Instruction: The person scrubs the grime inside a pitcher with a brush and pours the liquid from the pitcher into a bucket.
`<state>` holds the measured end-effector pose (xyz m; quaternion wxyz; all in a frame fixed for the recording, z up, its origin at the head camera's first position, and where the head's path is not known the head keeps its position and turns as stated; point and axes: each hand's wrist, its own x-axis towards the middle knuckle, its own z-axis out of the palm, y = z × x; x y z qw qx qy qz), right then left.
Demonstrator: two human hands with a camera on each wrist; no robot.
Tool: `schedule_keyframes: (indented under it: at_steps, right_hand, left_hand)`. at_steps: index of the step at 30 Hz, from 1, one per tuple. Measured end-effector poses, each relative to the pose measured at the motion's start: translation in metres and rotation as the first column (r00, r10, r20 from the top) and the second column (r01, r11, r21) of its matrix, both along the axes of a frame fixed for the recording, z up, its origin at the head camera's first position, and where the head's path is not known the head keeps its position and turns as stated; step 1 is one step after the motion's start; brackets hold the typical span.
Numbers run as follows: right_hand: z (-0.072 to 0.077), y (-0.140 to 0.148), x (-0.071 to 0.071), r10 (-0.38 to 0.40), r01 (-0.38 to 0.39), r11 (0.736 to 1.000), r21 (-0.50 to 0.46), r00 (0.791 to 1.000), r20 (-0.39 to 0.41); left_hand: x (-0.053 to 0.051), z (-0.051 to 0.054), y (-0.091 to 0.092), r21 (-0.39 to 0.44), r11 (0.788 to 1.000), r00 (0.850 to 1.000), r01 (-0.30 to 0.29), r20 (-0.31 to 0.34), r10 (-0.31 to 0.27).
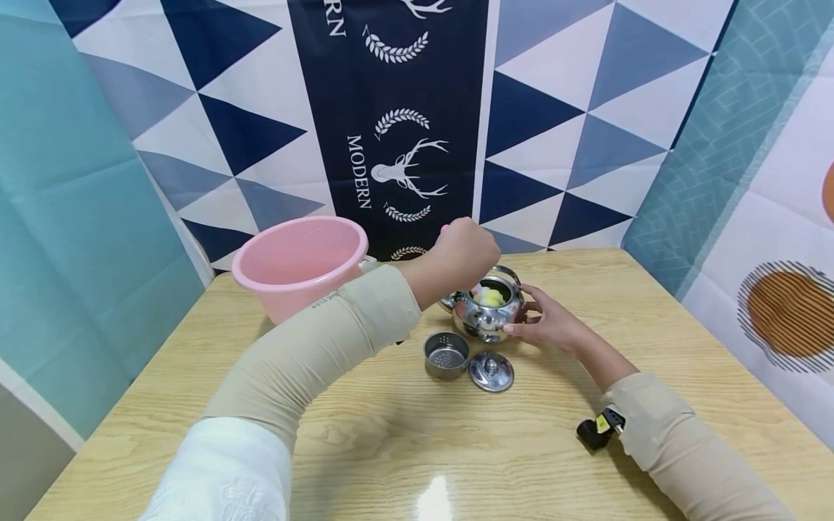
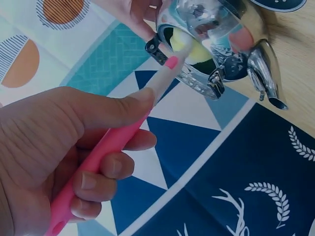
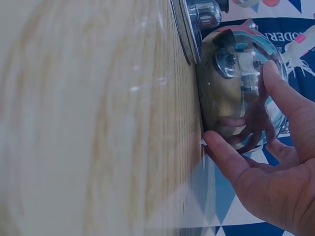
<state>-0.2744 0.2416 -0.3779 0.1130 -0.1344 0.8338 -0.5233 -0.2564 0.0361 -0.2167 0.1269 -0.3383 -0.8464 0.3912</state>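
Observation:
My left hand [image 1: 465,253] grips the pink and white handle [image 2: 118,140] of a cleaning brush. Its yellow and white head [image 1: 490,297], seemingly sponge, sits inside the mouth of a shiny metal teapot [image 1: 478,318]. On the teapot's right side, the thumb and fingers of my right hand [image 1: 547,318] hold the rounded body; the right wrist view shows this hand [image 3: 275,182] close up. The teapot stands on the table with its lid off. In front of it lie a perforated metal strainer cup [image 1: 446,354] and the round lid [image 1: 491,371], knob up.
A pink plastic basin [image 1: 300,250] stands at the back left of the wooden table [image 1: 391,449]. Patterned cloth [image 1: 404,108] hangs behind the table. A small black device [image 1: 594,433] is strapped beneath the right wrist.

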Motion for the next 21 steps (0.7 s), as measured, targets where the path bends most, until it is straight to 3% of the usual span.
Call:
schedule_keyframes:
  at_steps: [4, 13, 21]
  right_hand:
    - [0.0, -0.001, 0.001, -0.002, 0.002, 1.0, 0.0, 1.0, -0.006]
    - [-0.001, -0.003, 0.001, 0.001, -0.001, 1.0, -0.004, 1.0, -0.011]
    - [-0.001, -0.002, -0.001, -0.012, 0.012, 1.0, -0.009, 1.0, 0.011]
  left_hand:
    - [-0.002, -0.001, -0.002, 0.01, 1.0, 1.0, -0.017, -0.008, 0.017]
    - [-0.017, -0.004, -0.007, 0.037, 0.999, 1.0, -0.012, -0.021, 0.012]
    - [-0.022, -0.008, -0.003, 0.082, 0.997, 1.0, -0.01, 0.016, 0.009]
